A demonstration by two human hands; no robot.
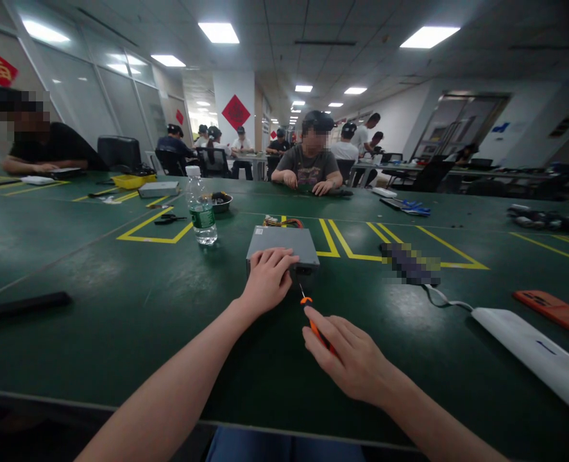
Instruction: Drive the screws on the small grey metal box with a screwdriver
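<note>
A grey metal computer power supply unit (288, 239) lies on the green table in front of me, its coloured cables (284, 222) bunched at the far side. My left hand (268, 277) grips its near left part, fingers over the top and thumb towards the front face. Held in my right hand (349, 353) is a screwdriver (306, 301) with an orange and black handle. Its thin shaft points up towards the unit's front face, near the socket, with the tip apparently a little short of it. My right fingers are wrapped round the handle.
A water bottle (201, 208) stands left of the unit, near a metal bowl (222, 204). Black pliers-like tools (169, 219) lie further left. To the right are a blurred-out dark object (409, 262), a white power bank-like block (529, 343) and an orange phone (556, 311). A person (308, 160) sits opposite.
</note>
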